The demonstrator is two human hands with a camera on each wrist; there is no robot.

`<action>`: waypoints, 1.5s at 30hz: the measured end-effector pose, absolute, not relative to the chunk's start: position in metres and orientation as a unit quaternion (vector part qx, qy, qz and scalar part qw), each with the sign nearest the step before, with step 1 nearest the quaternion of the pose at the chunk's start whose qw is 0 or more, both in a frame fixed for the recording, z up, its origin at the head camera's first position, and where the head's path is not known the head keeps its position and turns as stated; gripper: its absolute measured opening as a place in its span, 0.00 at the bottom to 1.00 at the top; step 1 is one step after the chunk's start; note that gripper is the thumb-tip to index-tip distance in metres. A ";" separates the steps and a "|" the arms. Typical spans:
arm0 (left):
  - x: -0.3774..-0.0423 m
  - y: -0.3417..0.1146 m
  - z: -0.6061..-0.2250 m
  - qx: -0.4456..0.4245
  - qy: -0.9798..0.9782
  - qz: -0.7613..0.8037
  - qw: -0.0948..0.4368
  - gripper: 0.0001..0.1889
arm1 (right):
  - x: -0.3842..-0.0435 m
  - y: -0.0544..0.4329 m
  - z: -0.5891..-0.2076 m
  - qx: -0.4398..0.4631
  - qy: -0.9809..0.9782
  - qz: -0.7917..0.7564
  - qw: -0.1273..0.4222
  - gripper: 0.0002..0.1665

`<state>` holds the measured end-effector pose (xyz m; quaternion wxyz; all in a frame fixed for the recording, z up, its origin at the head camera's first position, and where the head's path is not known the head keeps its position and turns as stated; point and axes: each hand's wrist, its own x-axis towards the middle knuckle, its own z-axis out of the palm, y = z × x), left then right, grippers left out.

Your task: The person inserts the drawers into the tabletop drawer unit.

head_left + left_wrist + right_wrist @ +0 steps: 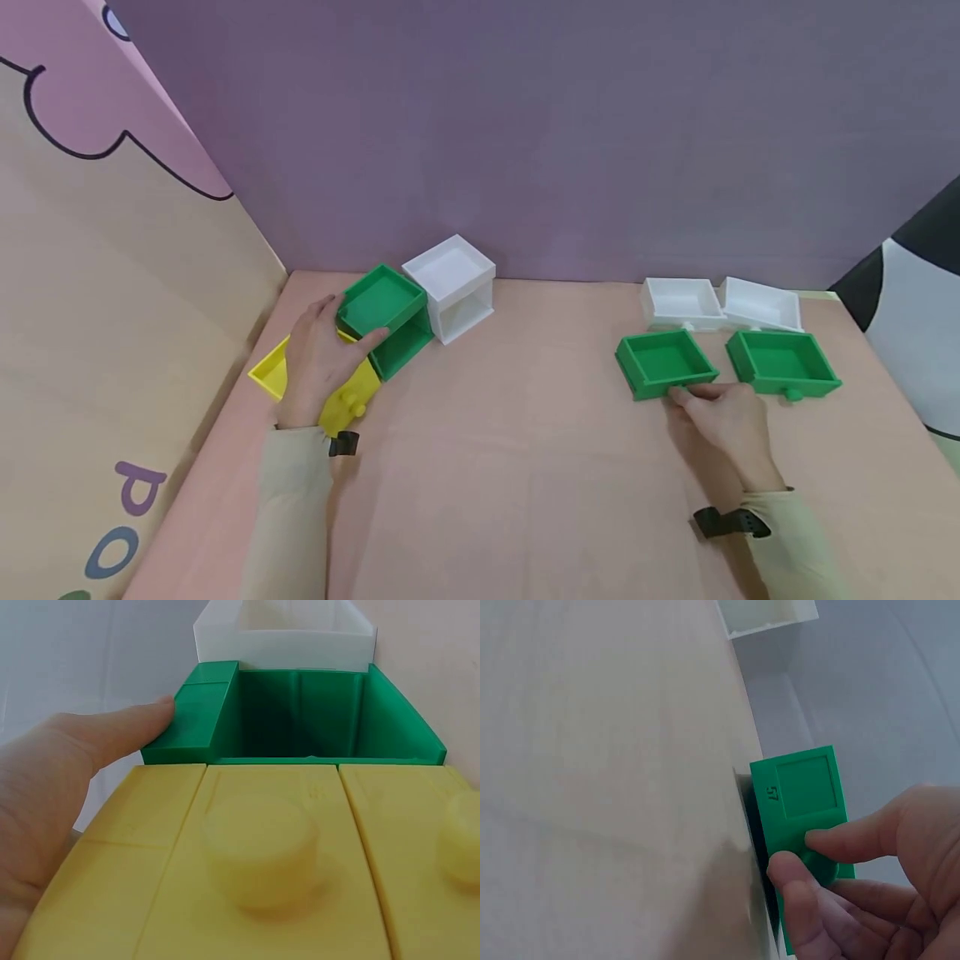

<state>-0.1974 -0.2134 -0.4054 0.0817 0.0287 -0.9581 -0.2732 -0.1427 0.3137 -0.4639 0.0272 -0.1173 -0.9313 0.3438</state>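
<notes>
My left hand (pixel 318 362) holds the green drawer case (pixel 382 300), fingers at its left edge and thumb on its front right. In the left wrist view the thumb lies on the green case (pixel 191 712), beside its open compartment. Yellow drawer fronts with round knobs (pixel 259 851) stand nearest that camera; in the head view my hand partly covers the yellow case (pixel 352 396). Thumb and fingers of my right hand (pixel 723 421) pinch the knob of a green drawer (pixel 667 362). The right wrist view shows this drawer's front (pixel 806 787) with a small mark; the fingers mostly hide the knob.
A white case (pixel 457 279) with an open front adjoins the green one. Another green drawer (pixel 783 358) sits right of my right hand. Two white drawers (pixel 682 304) (pixel 761 304) stand behind, by the purple back wall (pixel 562 142). Pink cloth (pixel 525 433) covers the table.
</notes>
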 end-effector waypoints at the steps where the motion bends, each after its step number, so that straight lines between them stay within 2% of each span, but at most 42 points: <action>1: -0.198 -0.213 -0.405 0.027 -0.958 -0.272 0.083 0.48 | -0.142 0.313 -0.463 -0.118 -0.931 0.346 0.024 0.28; 26: -0.199 -0.212 -0.402 0.034 -0.960 -0.266 0.077 0.51 | -0.141 0.280 -0.469 -0.069 -0.922 0.378 0.049 0.24; 45: -0.199 -0.212 -0.404 0.033 -0.959 -0.268 0.083 0.51 | -0.143 0.248 -0.467 -0.032 -0.917 0.396 0.041 0.19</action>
